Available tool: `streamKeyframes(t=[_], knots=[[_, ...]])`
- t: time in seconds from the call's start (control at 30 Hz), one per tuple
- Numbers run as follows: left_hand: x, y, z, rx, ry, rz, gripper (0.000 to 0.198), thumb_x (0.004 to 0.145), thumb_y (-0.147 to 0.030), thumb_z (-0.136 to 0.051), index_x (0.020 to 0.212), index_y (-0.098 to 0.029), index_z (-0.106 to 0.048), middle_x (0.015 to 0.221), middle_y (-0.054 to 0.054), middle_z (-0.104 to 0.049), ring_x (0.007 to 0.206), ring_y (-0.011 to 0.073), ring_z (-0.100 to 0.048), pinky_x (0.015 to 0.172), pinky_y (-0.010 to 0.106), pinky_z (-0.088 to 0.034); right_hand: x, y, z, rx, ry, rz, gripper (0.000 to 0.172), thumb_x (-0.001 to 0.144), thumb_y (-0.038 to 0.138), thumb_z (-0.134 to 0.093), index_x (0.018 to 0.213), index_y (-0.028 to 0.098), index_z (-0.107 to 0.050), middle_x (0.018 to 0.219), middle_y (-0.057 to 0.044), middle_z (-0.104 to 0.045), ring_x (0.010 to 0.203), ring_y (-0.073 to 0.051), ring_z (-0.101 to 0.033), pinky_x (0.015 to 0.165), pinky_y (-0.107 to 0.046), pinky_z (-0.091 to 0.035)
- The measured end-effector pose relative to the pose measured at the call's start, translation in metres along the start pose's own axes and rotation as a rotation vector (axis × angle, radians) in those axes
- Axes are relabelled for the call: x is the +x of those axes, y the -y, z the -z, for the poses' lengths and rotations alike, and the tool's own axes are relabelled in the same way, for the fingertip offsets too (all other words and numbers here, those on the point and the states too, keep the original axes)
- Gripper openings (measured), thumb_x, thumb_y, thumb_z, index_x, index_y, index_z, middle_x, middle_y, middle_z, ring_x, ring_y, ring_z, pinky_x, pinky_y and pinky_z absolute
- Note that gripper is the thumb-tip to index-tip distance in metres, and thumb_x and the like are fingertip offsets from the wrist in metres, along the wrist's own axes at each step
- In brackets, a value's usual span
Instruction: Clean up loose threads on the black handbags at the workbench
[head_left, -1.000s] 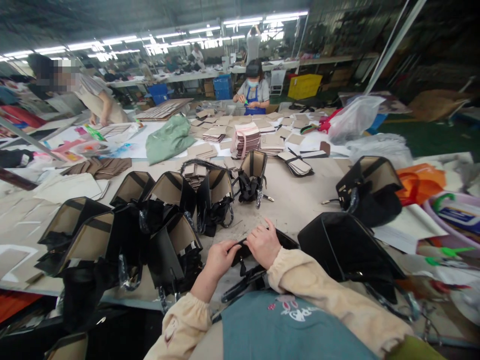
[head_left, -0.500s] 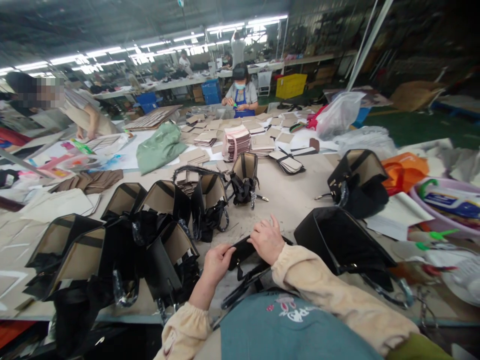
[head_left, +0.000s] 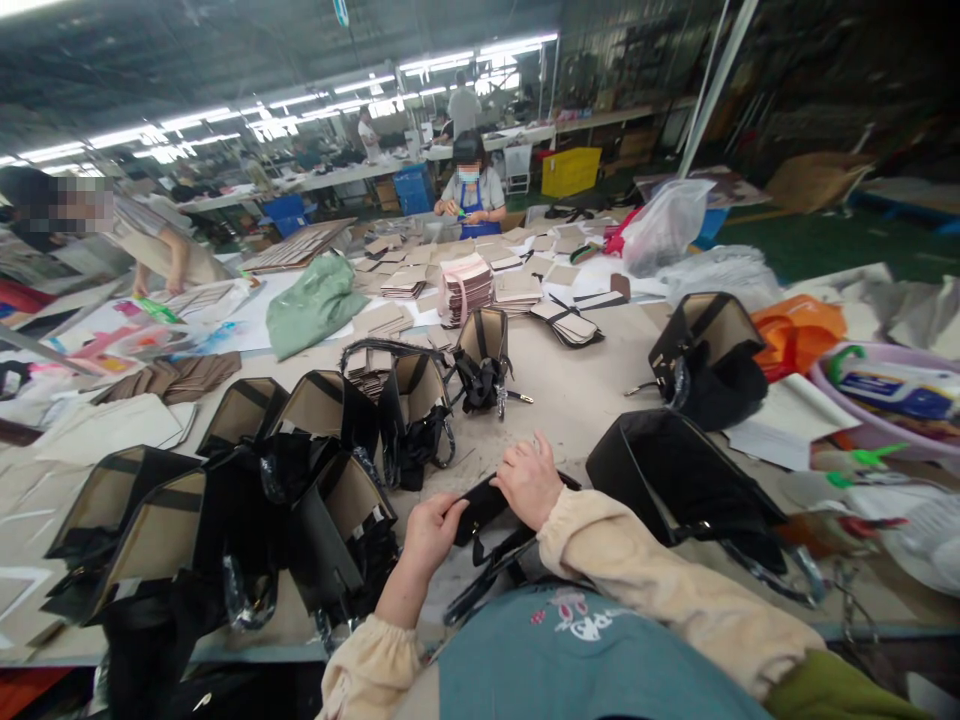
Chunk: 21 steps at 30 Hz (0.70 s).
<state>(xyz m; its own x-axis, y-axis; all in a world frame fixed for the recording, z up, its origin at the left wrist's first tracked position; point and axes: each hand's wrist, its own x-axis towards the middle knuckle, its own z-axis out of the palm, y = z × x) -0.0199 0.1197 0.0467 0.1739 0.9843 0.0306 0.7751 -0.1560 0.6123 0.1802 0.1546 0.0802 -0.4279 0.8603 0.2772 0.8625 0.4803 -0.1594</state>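
Note:
In front of my apron, both hands are on a black handbag at the table's near edge. My left hand pinches its left end between thumb and fingers. My right hand is closed over the bag's upper edge farther right, with one finger raised. Below the hands, a black handle curves toward my apron; the bag's lower part is largely hidden. Just right of my right hand, a larger black handbag lies tilted, with its dark inside showing.
Several unfinished black bags with beige linings crowd the left side. Another black bag stands at the right, beside a purple basin. Stacked beige pieces and a green cloth lie farther back. Co-workers sit and stand beyond.
The camera view has shifted slightly. Both hands keep nearly the same grip on the black bag, and the bags around them stay in place.

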Motion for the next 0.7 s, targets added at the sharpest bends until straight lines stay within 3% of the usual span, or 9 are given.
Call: streamKeyframes(t=[0.23, 0.33, 0.43, 0.7], knots=[[0.003, -0.01, 0.011, 0.135, 0.1, -0.023, 0.03, 0.087, -0.033, -0.041, 0.076, -0.019, -0.065, 0.069, 0.003, -0.065, 0.067, 0.0151, -0.06, 0.061, 0.023, -0.042, 0.002, 0.0, -0.001, -0.008, -0.004, 0.008, 0.014, 0.078, 0.033, -0.063, 0.073, 0.021, -0.067, 0.078, -0.003, -0.06, 0.09, -0.021, -0.047, 0.102, -0.052, -0.018], [0.008, -0.017, 0.016, 0.152, 0.165, -0.033, 0.025, 0.085, -0.032, -0.044, 0.094, -0.022, -0.066, 0.083, 0.004, -0.07, 0.076, 0.0175, -0.064, 0.067, 0.025, -0.045, 0.002, -0.001, -0.005, -0.002, -0.011, 0.011, 0.014, 0.078, 0.033, -0.063, 0.072, 0.021, -0.067, 0.078, -0.003, -0.06, 0.089, -0.021, -0.047, 0.102, -0.052, -0.019], [0.017, -0.022, 0.014, 0.141, 0.176, -0.043, 0.032, 0.082, -0.036, -0.051, 0.109, -0.025, -0.062, 0.101, 0.006, -0.069, 0.089, 0.02, -0.064, 0.077, 0.028, -0.047, 0.003, -0.003, -0.008, 0.0, -0.026, 0.013, 0.016, 0.079, 0.034, -0.062, 0.072, 0.021, -0.067, 0.076, -0.002, -0.06, 0.089, -0.021, -0.048, 0.103, -0.053, -0.018], [0.035, -0.031, 0.003, 0.254, 0.161, 0.038, 0.026, 0.086, -0.029, -0.044, 0.09, -0.023, -0.069, 0.086, 0.006, -0.071, 0.08, 0.0184, -0.065, 0.069, 0.026, -0.044, 0.004, -0.014, 0.0, 0.0, 0.011, 0.029, 0.018, 0.074, 0.038, -0.067, 0.071, 0.021, -0.068, 0.076, -0.003, -0.06, 0.088, -0.021, -0.048, 0.103, -0.057, -0.015]])
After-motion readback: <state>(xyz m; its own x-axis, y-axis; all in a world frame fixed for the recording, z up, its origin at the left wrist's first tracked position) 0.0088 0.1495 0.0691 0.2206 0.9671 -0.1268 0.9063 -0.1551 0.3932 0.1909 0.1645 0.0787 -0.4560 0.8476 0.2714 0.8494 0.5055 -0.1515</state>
